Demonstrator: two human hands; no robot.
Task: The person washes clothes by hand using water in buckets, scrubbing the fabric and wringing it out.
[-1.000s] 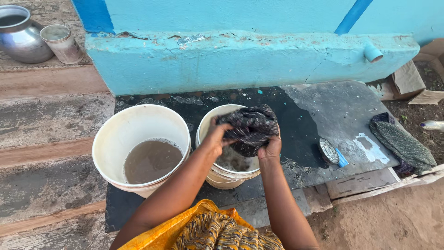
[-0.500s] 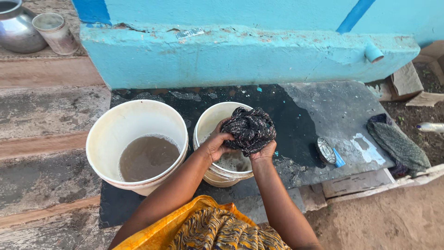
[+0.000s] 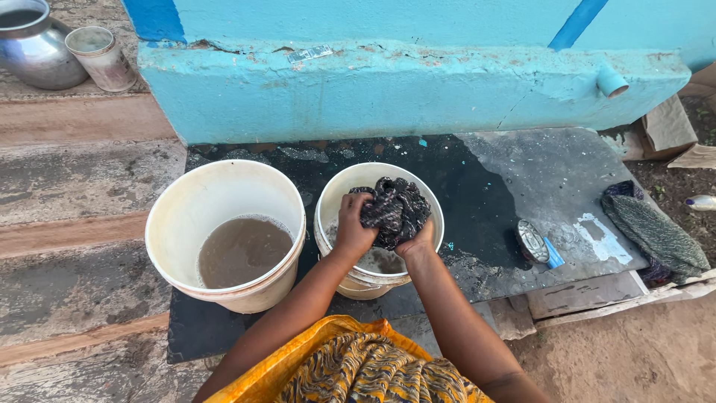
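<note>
Dark patterned cloth bunched over the small bucket — left hand and right hand both clenched on it, big bucket just left.

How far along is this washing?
Under way. Both buckets hold murky water: the large bucket beside, the small bucket in use. The left hand and right hand grip a dark patterned cloth over the small bucket. A grey-green cloth lies untouched on the slab.

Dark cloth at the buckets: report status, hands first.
Left hand and right hand grip the dark cloth. Cloth over small bucket. Nothing obstructing.
</note>
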